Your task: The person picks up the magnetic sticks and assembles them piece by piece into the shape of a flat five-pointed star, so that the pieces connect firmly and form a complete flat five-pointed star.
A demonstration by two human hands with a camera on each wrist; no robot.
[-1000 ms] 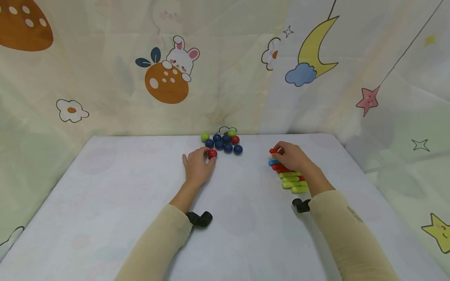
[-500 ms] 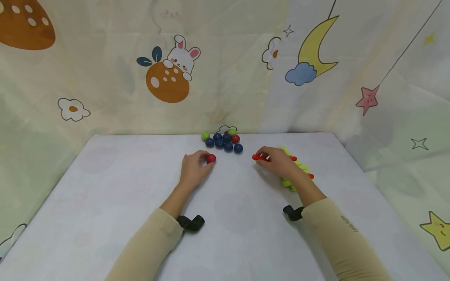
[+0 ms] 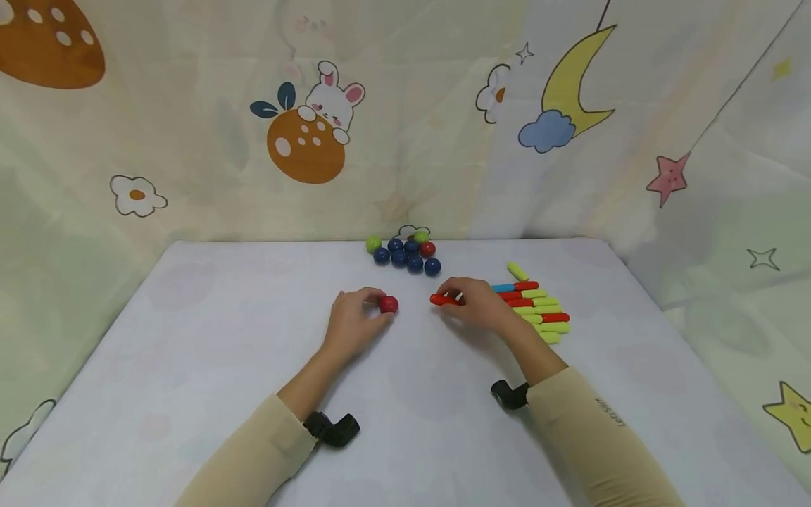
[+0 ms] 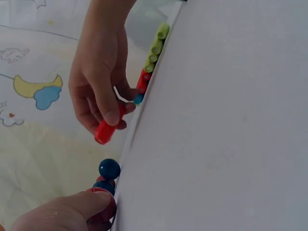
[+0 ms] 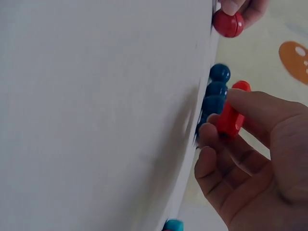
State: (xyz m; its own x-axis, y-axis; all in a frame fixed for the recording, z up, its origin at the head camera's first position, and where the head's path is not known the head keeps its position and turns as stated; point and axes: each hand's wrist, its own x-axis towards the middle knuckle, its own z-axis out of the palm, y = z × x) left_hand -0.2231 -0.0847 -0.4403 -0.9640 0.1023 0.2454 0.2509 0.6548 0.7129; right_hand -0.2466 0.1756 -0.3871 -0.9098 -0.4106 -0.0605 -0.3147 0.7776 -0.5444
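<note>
In the head view my left hand (image 3: 352, 325) pinches a red ball (image 3: 389, 304) between thumb and fingers, at the white table's middle. A seam runs round that red ball (image 5: 228, 24) in the right wrist view. To its right, my right hand (image 3: 476, 305) pinches a short red plastic stick (image 3: 442, 299), apart from the ball. This red stick (image 5: 232, 115) lies between thumb and fingertips in the right wrist view. Behind the hands sits a cluster of dark blue balls (image 3: 415, 264) with green balls (image 3: 374, 244) and another red ball (image 3: 427, 249).
Right of my right hand lies a row of yellow-green, red and blue sticks (image 3: 555, 317), partly hidden by that hand. A lone yellow-green stick (image 3: 517, 271) lies behind the row. Patterned cloth (image 3: 412, 155) rises along the back edge of the white table (image 3: 253, 394).
My left hand has drawn the red ball toward me, away from the cluster. My right hand has carried the red stick left from the row, toward the ball.
</note>
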